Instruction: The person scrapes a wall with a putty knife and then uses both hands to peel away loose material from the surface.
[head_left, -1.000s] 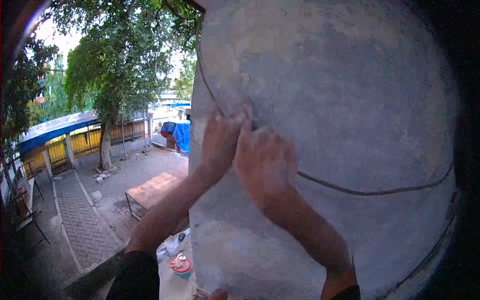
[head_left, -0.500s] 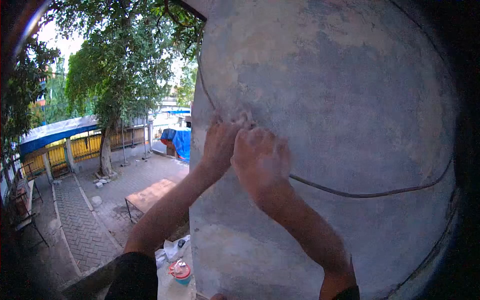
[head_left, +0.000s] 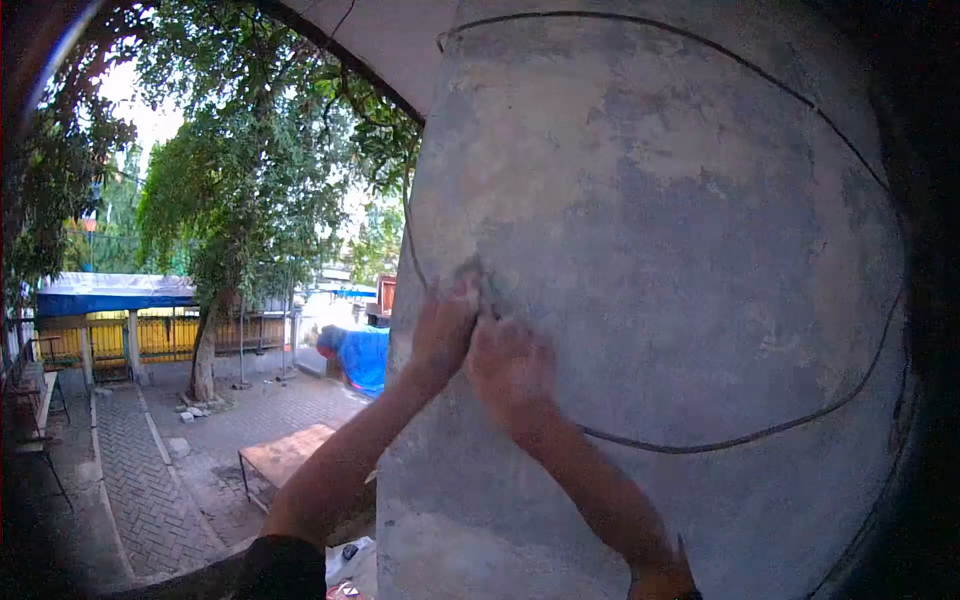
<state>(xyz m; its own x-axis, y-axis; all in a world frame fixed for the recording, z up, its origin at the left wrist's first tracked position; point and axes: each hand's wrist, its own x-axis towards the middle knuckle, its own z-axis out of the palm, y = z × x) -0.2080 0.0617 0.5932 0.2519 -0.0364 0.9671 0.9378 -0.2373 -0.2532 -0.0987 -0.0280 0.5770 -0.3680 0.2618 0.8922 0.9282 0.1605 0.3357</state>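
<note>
Both hands are raised side by side against a grey plastered wall (head_left: 660, 280). A dark cable (head_left: 700, 447) runs in from the right behind my right hand (head_left: 512, 368), whose fingers are curled closed. Just left of it and slightly higher, my left hand (head_left: 447, 325) is closed too, at the point where another stretch of the cable comes down along the wall's left edge. The cable passes into both hands. Motion blur softens the fingertips, and the piece between them is hard to make out.
The cable also loops across the wall's top. Left of the wall, lower down, lies a paved yard with a brown table (head_left: 285, 452), a tree trunk (head_left: 205, 355), a blue tarp (head_left: 362, 358) and a yellow fence (head_left: 170, 337). White bags (head_left: 350, 555) lie at bottom centre.
The view has tilted up, so the wall, yard and hands sit lower and the cable's top loop shows. Both hands remain close together on the cable.
</note>
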